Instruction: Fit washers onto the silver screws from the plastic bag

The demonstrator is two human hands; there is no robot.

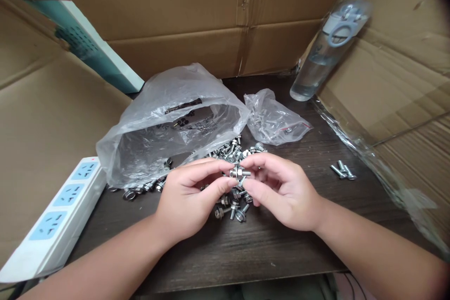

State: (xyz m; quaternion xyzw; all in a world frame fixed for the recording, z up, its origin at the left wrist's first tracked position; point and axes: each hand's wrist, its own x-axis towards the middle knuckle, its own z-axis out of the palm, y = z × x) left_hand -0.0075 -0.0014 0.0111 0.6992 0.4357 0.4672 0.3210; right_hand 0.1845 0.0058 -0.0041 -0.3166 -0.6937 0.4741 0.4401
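Observation:
A silver bolt with washers and a nut on its shank lies level between my two hands, over the pile. My left hand pinches its head end between thumb and forefinger. From the other side, the thumb and forefinger of my right hand close around the nut and the threaded part; exactly where they touch is hard to see. Beneath and behind my hands spreads a heap of bolts with washers and nuts, partly hidden by my fingers.
A large clear plastic bag gapes open behind the heap. Right of it lies a small zip bag with hardware. Several loose screws lie farther right. A power strip, a water bottle and cardboard walls surround the dark table.

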